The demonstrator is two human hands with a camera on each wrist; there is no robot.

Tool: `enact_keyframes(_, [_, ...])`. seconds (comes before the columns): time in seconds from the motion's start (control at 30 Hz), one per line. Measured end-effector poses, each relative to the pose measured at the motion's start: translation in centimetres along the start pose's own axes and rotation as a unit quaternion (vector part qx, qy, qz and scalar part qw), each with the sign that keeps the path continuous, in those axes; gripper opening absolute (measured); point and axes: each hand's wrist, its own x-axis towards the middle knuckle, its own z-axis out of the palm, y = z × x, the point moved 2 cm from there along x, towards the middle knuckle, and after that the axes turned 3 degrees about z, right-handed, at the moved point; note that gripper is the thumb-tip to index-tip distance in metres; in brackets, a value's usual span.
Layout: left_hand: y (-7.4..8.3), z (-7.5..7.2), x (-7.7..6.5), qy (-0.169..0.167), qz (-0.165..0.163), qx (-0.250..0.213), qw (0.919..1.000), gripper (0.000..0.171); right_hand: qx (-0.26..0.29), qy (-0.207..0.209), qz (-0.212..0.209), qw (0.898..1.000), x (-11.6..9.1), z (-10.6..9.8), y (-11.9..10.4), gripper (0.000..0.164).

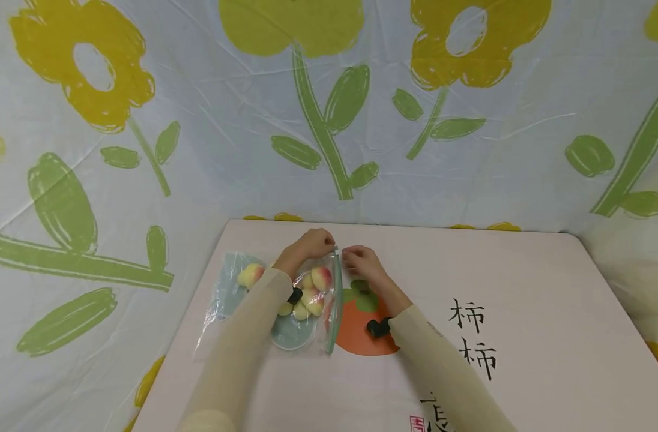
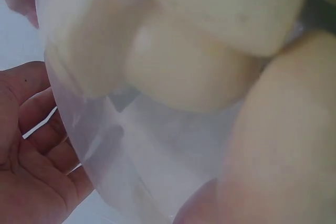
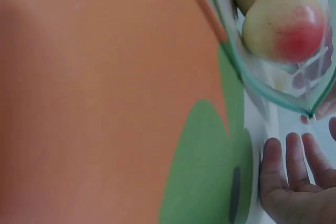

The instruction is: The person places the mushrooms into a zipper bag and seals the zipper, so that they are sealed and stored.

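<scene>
A clear zip bag [image 1: 318, 336] with a green zip strip [image 1: 335, 306] holds several yellow-and-red peaches [image 1: 311, 300] and has pale blue patches. Its mouth edge runs toward me on the right side. My left hand [image 1: 311, 243] pinches the far corner of that edge; its fingertips are partly hidden in the head view. Just right of the same corner, my right hand [image 1: 359, 262] hovers with nothing in it. In the right wrist view its fingers [image 3: 295, 163] are extended and slightly apart, below the bag's pointed corner. The left wrist view looks mostly through the plastic at blurred peaches [image 2: 184, 66].
The pale table [image 1: 545, 288] bears a printed orange persimmon [image 1: 356, 333] under the right arm and black characters [image 1: 469, 318] to its right. A white curtain [image 1: 215, 150] with printed flowers hangs behind and along the sides.
</scene>
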Motion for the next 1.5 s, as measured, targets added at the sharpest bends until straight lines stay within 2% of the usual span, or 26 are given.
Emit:
enact_keyframes(0.3, [0.0, -0.2, -0.1, 0.026, 0.002, -0.021, 0.9994, 0.018, -0.021, 0.003, 0.000, 1.000, 0.7, 1.1, -0.7, 0.029])
enact_keyframes(0.5, [0.1, -0.2, -0.1, 0.028, 0.001, -0.023, 0.9993, 0.016, -0.036, 0.014, 0.003, 0.999, 0.6, 1.4, -0.8, 0.024])
enact_keyframes(0.83, [-0.5, -0.2, -0.4, 0.025, -0.006, -0.052, 0.9983, 0.017, -0.060, 0.000, -0.005, 0.998, 0.5, 1.5, -0.8, 0.025])
enact_keyframes(1.17, [-0.7, 0.1, -0.6, 0.025, -0.015, -0.064, 0.9975, 0.018, -0.078, 0.007, -0.016, 0.997, 0.0, 1.7, -0.7, 0.023])
enact_keyframes(1.5, [-0.5, 0.2, -1.0, 0.045, -0.007, -0.062, 0.9970, 0.018, -0.093, 0.002, -0.012, 0.996, -0.7, 1.6, -0.7, 0.022])
